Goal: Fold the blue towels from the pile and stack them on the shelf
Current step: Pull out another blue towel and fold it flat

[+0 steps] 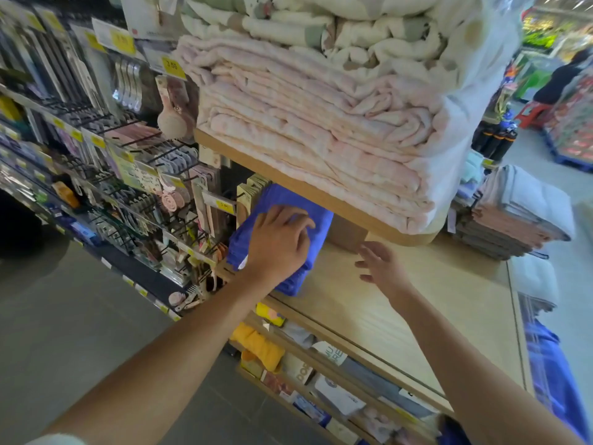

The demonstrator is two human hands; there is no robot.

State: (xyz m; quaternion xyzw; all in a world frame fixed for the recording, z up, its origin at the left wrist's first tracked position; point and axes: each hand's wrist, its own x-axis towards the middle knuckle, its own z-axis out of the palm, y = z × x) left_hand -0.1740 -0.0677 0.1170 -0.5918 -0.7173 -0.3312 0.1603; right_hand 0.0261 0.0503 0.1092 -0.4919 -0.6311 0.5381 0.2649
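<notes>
Head view: left hand [279,242] presses on the folded blue towel stack [282,195], fingers together and slightly bent, likely squaring it at the shelf end; right hand [382,261] hovers over the pale wooden shelf [433,303], fingers spread, holding nothing; pink folded blankets [321,123] overhang above, limiting stack height; loose blue towel pile [552,374] far right; wire hook rack [144,175] crowds the left.

Blue towels [282,197] partly under left hand [279,242]
</notes>
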